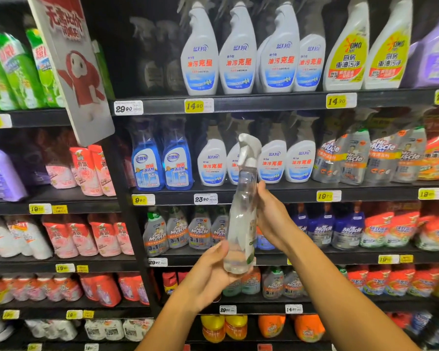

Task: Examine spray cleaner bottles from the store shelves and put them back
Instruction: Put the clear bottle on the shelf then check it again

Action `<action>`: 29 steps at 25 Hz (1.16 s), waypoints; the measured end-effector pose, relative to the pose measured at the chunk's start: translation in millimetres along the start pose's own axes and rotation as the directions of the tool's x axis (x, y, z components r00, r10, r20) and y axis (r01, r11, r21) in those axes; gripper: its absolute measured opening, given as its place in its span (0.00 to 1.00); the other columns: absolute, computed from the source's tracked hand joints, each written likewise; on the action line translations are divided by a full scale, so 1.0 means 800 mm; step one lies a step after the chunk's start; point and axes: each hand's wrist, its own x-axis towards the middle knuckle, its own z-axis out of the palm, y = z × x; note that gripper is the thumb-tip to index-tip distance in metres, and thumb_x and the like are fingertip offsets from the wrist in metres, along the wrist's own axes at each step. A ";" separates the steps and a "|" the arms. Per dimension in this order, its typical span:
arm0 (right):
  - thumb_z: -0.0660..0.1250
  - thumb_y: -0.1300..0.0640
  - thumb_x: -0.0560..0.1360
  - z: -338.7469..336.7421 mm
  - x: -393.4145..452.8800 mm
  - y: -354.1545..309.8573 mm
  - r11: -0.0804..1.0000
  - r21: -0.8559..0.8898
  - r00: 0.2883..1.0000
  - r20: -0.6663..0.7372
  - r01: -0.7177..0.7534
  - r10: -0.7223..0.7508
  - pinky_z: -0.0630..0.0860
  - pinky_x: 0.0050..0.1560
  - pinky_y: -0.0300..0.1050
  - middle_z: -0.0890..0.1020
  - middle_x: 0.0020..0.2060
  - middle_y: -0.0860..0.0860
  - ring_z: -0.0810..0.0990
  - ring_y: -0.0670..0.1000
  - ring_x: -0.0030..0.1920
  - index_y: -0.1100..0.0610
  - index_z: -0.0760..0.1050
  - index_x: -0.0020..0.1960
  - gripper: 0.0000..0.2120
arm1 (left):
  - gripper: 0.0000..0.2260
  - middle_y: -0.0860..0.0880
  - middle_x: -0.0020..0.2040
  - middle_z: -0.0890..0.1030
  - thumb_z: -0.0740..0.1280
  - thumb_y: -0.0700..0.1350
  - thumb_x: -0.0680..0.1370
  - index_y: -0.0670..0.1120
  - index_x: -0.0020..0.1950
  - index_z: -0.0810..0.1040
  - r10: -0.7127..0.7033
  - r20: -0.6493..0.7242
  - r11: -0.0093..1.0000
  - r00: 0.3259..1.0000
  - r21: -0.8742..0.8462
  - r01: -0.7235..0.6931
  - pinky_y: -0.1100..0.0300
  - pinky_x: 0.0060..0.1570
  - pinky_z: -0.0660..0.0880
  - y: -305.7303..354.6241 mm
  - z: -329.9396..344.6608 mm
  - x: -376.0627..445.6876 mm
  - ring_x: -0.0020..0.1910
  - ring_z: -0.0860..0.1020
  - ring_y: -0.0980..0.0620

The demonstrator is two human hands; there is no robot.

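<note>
Head | clear spray bottle (241, 224), clear liquid | left hand (208, 272), right hand (271, 219) hold

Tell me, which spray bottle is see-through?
The clear spray bottle held up between the left hand and right hand; the shelved bottles are white, blue or labelled.

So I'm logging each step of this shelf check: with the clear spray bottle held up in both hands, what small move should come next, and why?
Probably turn the clear spray bottle so its label faces the camera. The left hand cups its base and the right hand holds its side, but the label shows only edge-on at the right, so it cannot yet be read.
</note>
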 end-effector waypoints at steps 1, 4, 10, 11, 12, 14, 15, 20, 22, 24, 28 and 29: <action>0.56 0.32 0.75 0.002 0.000 -0.006 0.996 -0.070 0.999 0.003 0.046 -0.046 0.79 0.54 0.45 0.85 0.58 0.51 0.83 0.48 0.58 0.48 0.79 0.62 0.27 | 0.34 0.32 0.66 0.75 0.82 0.48 0.64 0.38 0.65 0.77 0.040 -0.009 0.996 0.999 0.077 -0.039 0.44 0.61 0.75 -0.003 -0.001 0.001 0.63 0.76 0.37; 0.62 0.27 0.66 0.006 0.000 -0.019 0.981 -0.155 0.993 0.060 0.114 -0.106 0.78 0.59 0.50 0.85 0.56 0.48 0.82 0.49 0.60 0.48 0.77 0.63 0.35 | 0.32 0.37 0.64 0.78 0.81 0.49 0.65 0.41 0.65 0.76 0.128 -0.077 0.966 0.989 0.236 -0.106 0.52 0.54 0.78 -0.006 0.000 0.002 0.62 0.79 0.40; 0.61 0.28 0.69 0.009 -0.003 -0.037 0.951 -0.234 0.978 0.114 0.200 -0.177 0.80 0.51 0.45 0.86 0.47 0.47 0.83 0.48 0.50 0.48 0.82 0.51 0.27 | 0.32 0.39 0.62 0.80 0.83 0.49 0.63 0.42 0.64 0.78 0.177 -0.088 0.948 0.980 0.284 -0.146 0.56 0.51 0.79 0.003 0.008 0.005 0.61 0.80 0.42; 0.62 0.29 0.70 0.010 -0.004 -0.038 0.948 -0.238 0.975 0.120 0.213 -0.189 0.79 0.46 0.41 0.86 0.45 0.46 0.83 0.47 0.48 0.49 0.81 0.52 0.27 | 0.33 0.39 0.63 0.80 0.82 0.49 0.64 0.42 0.65 0.77 0.163 -0.074 0.958 0.984 0.251 -0.140 0.55 0.52 0.79 0.004 0.006 0.005 0.61 0.80 0.42; 0.64 0.30 0.71 0.012 -0.005 -0.041 0.945 -0.232 0.971 0.118 0.230 -0.208 0.78 0.42 0.39 0.85 0.43 0.46 0.83 0.47 0.45 0.50 0.80 0.54 0.26 | 0.32 0.38 0.64 0.79 0.81 0.50 0.65 0.41 0.66 0.77 0.140 -0.043 0.973 0.989 0.194 -0.129 0.53 0.54 0.79 0.004 0.004 0.004 0.62 0.79 0.41; 0.71 0.36 0.71 0.015 -0.005 -0.047 0.944 -0.189 0.961 0.114 0.269 -0.251 0.78 0.42 0.39 0.85 0.42 0.46 0.83 0.48 0.44 0.53 0.77 0.54 0.22 | 0.32 0.35 0.67 0.76 0.79 0.53 0.67 0.41 0.66 0.77 0.047 0.030 0.999 0.998 0.023 -0.048 0.47 0.56 0.78 0.005 -0.001 0.003 0.63 0.77 0.36; 0.73 0.40 0.71 0.017 -0.005 -0.051 0.948 -0.157 0.957 0.131 0.278 -0.259 0.79 0.45 0.42 0.86 0.44 0.48 0.84 0.50 0.46 0.54 0.76 0.55 0.21 | 0.34 0.33 0.68 0.74 0.78 0.55 0.67 0.40 0.67 0.76 -0.007 0.068 0.999 0.998 -0.050 0.010 0.44 0.56 0.77 0.006 -0.004 0.003 0.63 0.76 0.33; 0.65 0.52 0.79 0.026 -0.012 -0.081 0.963 -0.082 0.954 0.182 0.257 -0.239 0.81 0.54 0.53 0.85 0.56 0.58 0.85 0.60 0.54 0.63 0.75 0.64 0.18 | 0.33 0.29 0.70 0.68 0.62 0.65 0.75 0.42 0.71 0.73 -0.115 0.155 0.983 0.981 -0.125 0.135 0.45 0.54 0.75 0.019 -0.010 0.012 0.61 0.74 0.28; 0.65 0.58 0.80 0.032 -0.012 -0.086 0.931 -0.138 0.940 0.081 0.339 -0.330 0.82 0.50 0.49 0.86 0.51 0.57 0.86 0.57 0.51 0.63 0.76 0.63 0.14 | 0.29 0.33 0.69 0.72 0.57 0.63 0.78 0.44 0.69 0.75 -0.059 0.078 0.994 0.995 -0.085 0.066 0.43 0.56 0.77 0.022 -0.009 0.019 0.65 0.74 0.30; 0.67 0.60 0.79 0.042 -0.013 -0.082 0.894 -0.210 0.914 0.000 0.396 -0.405 0.82 0.46 0.44 0.88 0.46 0.52 0.87 0.51 0.47 0.63 0.77 0.63 0.14 | 0.26 0.37 0.68 0.75 0.58 0.59 0.79 0.45 0.70 0.74 0.056 -0.021 0.996 0.998 -0.065 -0.058 0.40 0.55 0.77 0.019 -0.007 0.027 0.65 0.75 0.35; 0.69 0.57 0.78 0.051 -0.014 -0.073 0.880 -0.240 0.908 0.014 0.410 -0.419 0.81 0.44 0.38 0.88 0.45 0.46 0.86 0.46 0.47 0.56 0.77 0.64 0.14 | 0.22 0.38 0.60 0.81 0.61 0.54 0.78 0.43 0.67 0.76 0.129 -0.109 0.991 0.986 -0.033 -0.133 0.43 0.43 0.81 0.013 -0.005 0.033 0.54 0.82 0.38; 0.68 0.54 0.79 0.049 -0.013 -0.076 0.886 -0.258 0.922 0.065 0.386 -0.383 0.80 0.45 0.37 0.87 0.46 0.44 0.86 0.44 0.48 0.53 0.77 0.62 0.13 | 0.22 0.38 0.56 0.82 0.61 0.56 0.77 0.43 0.63 0.79 0.108 -0.089 0.993 0.990 -0.042 -0.112 0.47 0.37 0.82 0.014 -0.005 0.032 0.49 0.83 0.40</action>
